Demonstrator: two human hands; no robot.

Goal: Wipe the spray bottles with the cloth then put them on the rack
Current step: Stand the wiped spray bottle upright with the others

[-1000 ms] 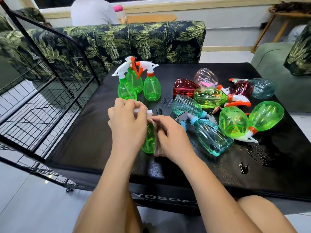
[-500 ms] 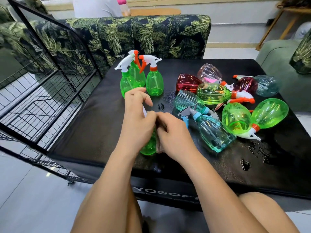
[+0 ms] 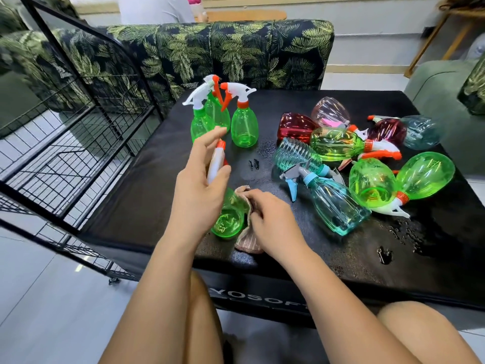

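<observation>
Wiping under way, early on. Three upright green plastic spray bottles (image 3: 244,127) stand far left on the black desk (image 3: 157,200), beside the black wire rack (image 3: 78,153); none shows on its shelves. A heap of coloured spray bottles (image 3: 338,145) lies to the right, likely unwiped.

Left hand (image 3: 199,190): half open, thumb pinning the white trigger head of a translucent green spray bottle (image 3: 228,219) near the desk's front edge.

Right hand (image 3: 273,222): curled, gripping a pink ribbed cloth (image 3: 248,243) against the bottle's body.

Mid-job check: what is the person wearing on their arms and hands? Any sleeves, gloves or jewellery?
Nothing visible. Both forearms are bare as far as the frame shows: no sleeves, watch or bracelet. The left hand and right hand are ungloved, and no rings show on the fingers in view.
</observation>
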